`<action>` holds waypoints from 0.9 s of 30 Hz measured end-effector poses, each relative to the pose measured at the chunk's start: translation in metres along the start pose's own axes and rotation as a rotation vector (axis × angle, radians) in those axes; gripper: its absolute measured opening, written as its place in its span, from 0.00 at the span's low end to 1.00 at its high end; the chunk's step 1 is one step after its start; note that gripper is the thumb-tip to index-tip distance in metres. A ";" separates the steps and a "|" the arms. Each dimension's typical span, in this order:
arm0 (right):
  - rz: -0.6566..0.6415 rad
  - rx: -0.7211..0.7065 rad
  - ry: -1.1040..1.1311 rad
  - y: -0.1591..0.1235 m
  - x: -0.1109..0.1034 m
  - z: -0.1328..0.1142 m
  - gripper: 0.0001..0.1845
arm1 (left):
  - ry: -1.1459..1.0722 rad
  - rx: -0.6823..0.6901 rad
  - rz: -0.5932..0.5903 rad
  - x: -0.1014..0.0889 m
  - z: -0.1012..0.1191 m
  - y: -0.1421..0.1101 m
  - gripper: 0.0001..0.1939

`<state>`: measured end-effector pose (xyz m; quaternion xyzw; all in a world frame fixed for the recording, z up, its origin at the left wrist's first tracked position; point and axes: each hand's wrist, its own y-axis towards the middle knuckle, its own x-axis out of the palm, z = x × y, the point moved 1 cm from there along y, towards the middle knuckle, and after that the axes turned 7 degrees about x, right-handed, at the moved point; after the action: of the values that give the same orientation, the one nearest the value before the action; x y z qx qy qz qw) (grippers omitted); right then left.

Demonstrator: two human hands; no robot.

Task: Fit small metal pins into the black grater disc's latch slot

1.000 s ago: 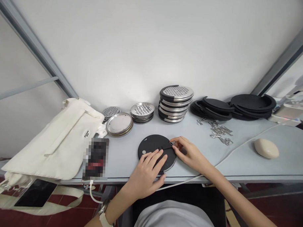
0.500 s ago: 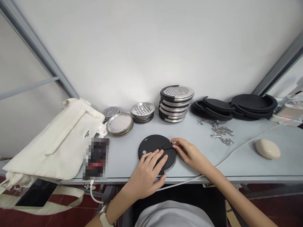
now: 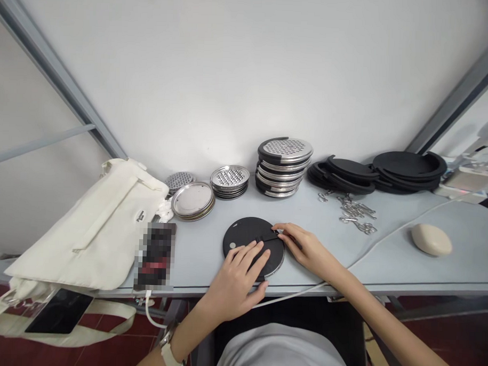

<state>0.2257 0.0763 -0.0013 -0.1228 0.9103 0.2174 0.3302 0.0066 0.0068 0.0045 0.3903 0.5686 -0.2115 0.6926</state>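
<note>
A round black disc (image 3: pixel 246 230) with a silver lower rim lies near the table's front edge. A pale round spot and a straight slot line show on its upper face. My left hand (image 3: pixel 237 281) rests on the disc, fingers spread over the top and thumb by the near rim. At the disc's right edge, my right hand (image 3: pixel 308 252) pinches a small metal hook (image 3: pixel 276 231) between thumb and index finger, by the end of the slot. The fingertips partly hide this hook. Several similar metal hooks (image 3: pixel 357 211) lie loose beyond my right hand.
Along the wall stand a stack of rimmed graters (image 3: pixel 287 148), grater plates (image 3: pixel 230 177), plain metal discs (image 3: pixel 193 199) and black covers (image 3: pixel 404 164). A white bag (image 3: pixel 94 226) and a blurred phone (image 3: pixel 155 257) are left; a cream oval object (image 3: pixel 431 239) and white cable (image 3: pixel 382 241) are right.
My right fingertips have shifted very slightly at the disc's edge. My left hand and the disc stay in place.
</note>
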 end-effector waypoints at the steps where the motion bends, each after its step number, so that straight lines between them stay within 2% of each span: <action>1: 0.001 0.004 -0.001 0.000 0.000 0.000 0.13 | -0.002 0.000 -0.001 0.000 0.000 0.000 0.28; 15: 0.057 0.024 0.029 0.000 -0.001 -0.002 0.09 | -0.012 0.003 0.004 0.001 0.000 0.000 0.28; 24: 0.054 0.103 0.027 -0.003 -0.001 -0.003 0.14 | 0.002 0.005 0.014 -0.001 0.001 0.000 0.28; 27: 0.056 0.105 0.039 -0.002 0.000 0.000 0.12 | 0.003 0.007 0.022 -0.002 0.001 0.001 0.28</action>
<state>0.2267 0.0740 -0.0015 -0.0840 0.9298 0.1762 0.3121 0.0074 0.0059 0.0063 0.3991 0.5647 -0.2053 0.6926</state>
